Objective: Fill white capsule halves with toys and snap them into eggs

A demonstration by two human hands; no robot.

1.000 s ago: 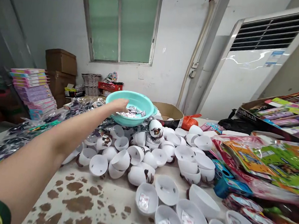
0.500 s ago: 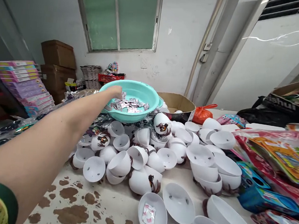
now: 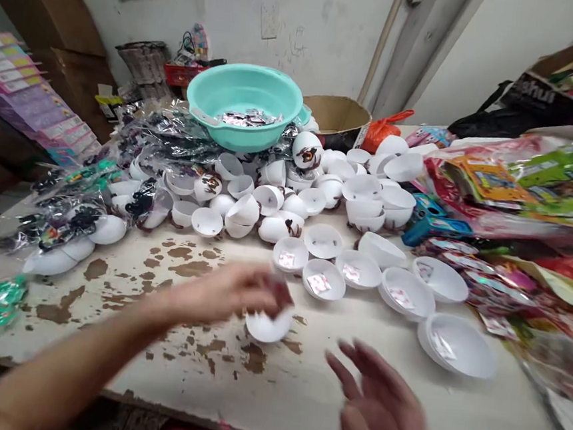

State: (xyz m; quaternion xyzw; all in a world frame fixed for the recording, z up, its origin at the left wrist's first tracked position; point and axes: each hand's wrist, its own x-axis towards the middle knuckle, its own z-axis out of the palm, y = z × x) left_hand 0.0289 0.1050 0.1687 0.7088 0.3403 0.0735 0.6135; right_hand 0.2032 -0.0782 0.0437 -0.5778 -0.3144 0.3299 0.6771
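Note:
My left hand (image 3: 254, 292) is over a white half-shell bowl (image 3: 267, 327) near the middle of the table. Its fingers are bent and smeared by motion, and whatever they hold, if anything, cannot be made out. Lower right, my right hand (image 3: 375, 403) has its fingers apart and nothing in it. Beyond the hands stand several white bowls with small pink-and-white packets in them, one packet (image 3: 319, 283) lying in a nearer bowl. A turquoise basin (image 3: 246, 138) at the back contains many such packets.
White shells (image 3: 268, 200) are heaped before the basin. Plastic-wrapped items (image 3: 73, 216) lie on the left, colourful packages (image 3: 489, 186) on the right. A cardboard box (image 3: 338, 116) stands behind. The peeling tabletop (image 3: 162, 371) has its front edge near me.
The view has tilted down. My left hand has left the basin and come back over a bowl nearer me. My right hand has come into view. More of the packet-bearing bowls now show.

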